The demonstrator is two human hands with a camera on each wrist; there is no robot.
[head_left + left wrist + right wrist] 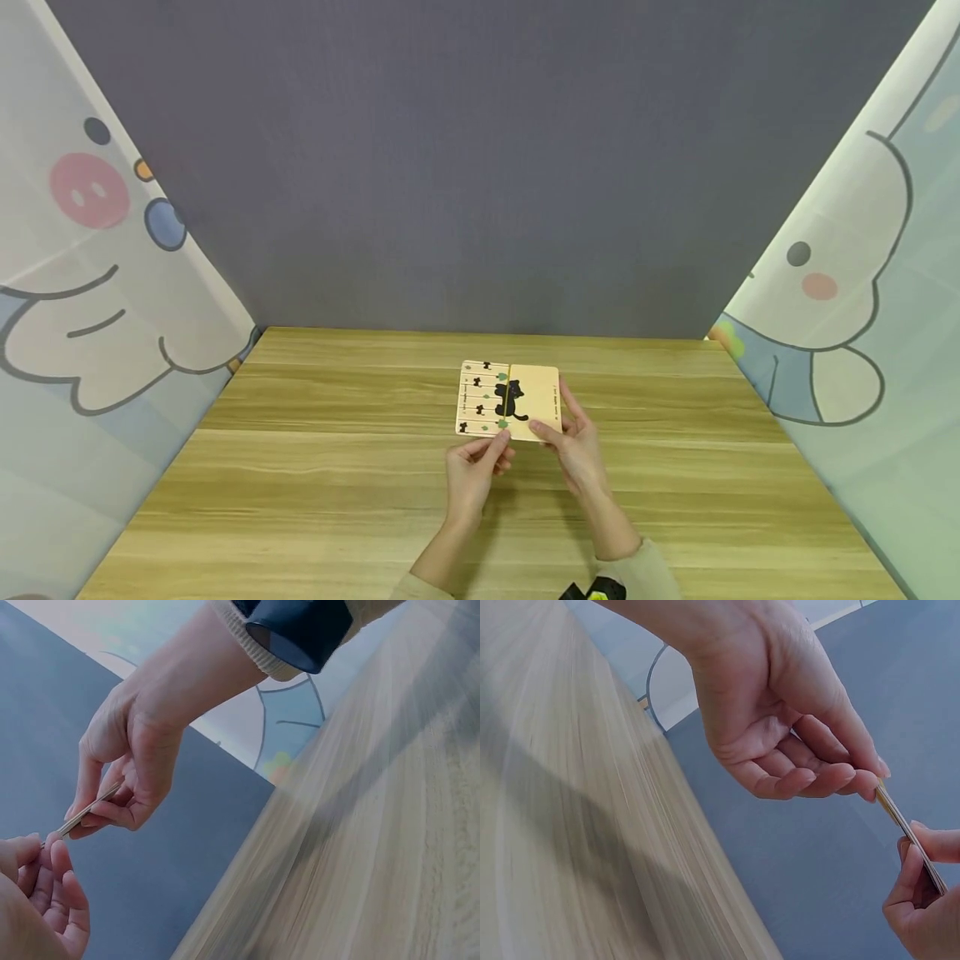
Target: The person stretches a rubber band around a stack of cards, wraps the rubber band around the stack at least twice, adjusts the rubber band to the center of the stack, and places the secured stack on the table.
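A small, thin notebook (534, 392) with a black cat on its cream cover is held up above the table. A narrow yellow strip (507, 392) runs across the cover, with a lined pattern of small cats to its left. My left hand (472, 477) pinches the near edge by this strip between thumb and fingertips. The right hand (581, 450) grips the right side, thumb on the cover and fingers behind. Seen edge-on in the right wrist view, the notebook (911, 834) shows several thin layers; its back is hidden.
Below the hands is a wood-grain table (315, 483). A dark grey panel (480, 167) stands along its far edge. Cartoon-printed sheets, one left (112, 333) and one right (840, 350), flank the table.
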